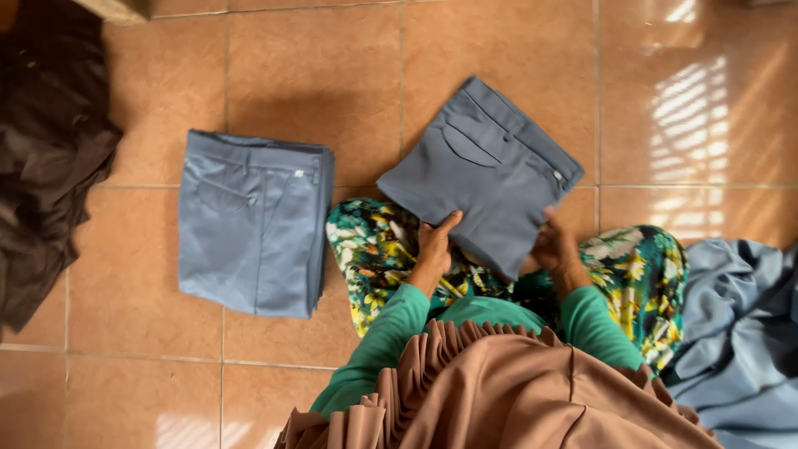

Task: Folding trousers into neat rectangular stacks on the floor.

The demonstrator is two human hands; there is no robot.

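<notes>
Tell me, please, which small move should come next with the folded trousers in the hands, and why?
Probably carry the folded trousers, held by left hand and right hand, onto the stack at the left: same grey-blue cloth, already folded flat there.

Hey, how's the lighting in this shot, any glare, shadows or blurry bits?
Head view: daylight falls in bright striped patches on the floor tiles at upper right, slightly washed out; the folded trousers cast a soft shadow on the tiles to their left; the dark cloth at left loses detail; both hands and the stacked trousers look sharp.
</notes>
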